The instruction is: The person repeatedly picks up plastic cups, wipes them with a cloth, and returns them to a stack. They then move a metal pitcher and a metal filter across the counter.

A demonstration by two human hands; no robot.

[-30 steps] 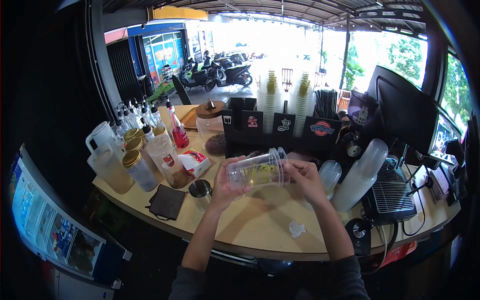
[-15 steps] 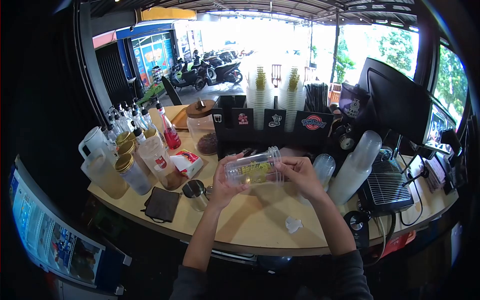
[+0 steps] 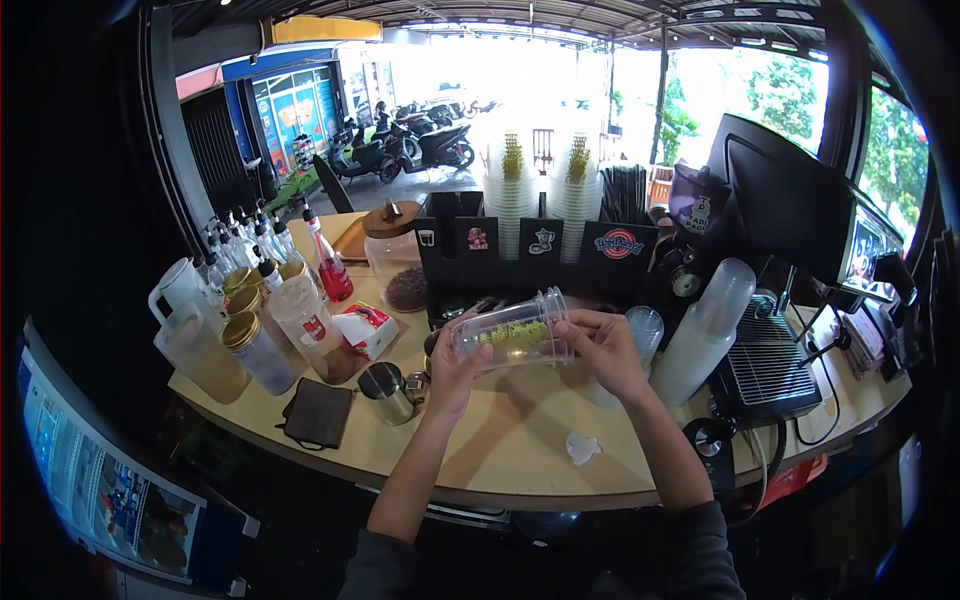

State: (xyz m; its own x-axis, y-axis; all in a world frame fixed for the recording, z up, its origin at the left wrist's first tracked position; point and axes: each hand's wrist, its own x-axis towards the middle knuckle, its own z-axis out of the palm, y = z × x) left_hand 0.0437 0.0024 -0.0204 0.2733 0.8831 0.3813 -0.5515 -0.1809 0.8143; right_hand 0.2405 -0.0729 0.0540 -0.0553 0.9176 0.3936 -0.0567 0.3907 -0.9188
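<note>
Clear plastic cups (image 3: pixel 512 336) with yellow-green print, nested in one another, lie sideways above the counter between my two hands. My left hand (image 3: pixel 456 368) is wrapped round their base end. At the rim end my right hand (image 3: pixel 606 350) pinches the edge with thumb and fingers. Below and left of them stands a steel milk pitcher (image 3: pixel 388 393). A torn scrap of white paper (image 3: pixel 582 448) lies on the wooden counter (image 3: pixel 500 455) under my right forearm.
Stacked cups (image 3: pixel 512 205) stand in a black organizer (image 3: pixel 520 262) at the back. On the left are jugs, syrup bottles, a tissue pack (image 3: pixel 366 330) and a dark pouch (image 3: pixel 316 413). More cup stacks (image 3: pixel 697 345) and a machine with a metal grate (image 3: pixel 768 378) stand on the right.
The cups have tilted, their rim end rising slightly and the print turning. Both hands keep their hold. The whole view has shifted a little.
</note>
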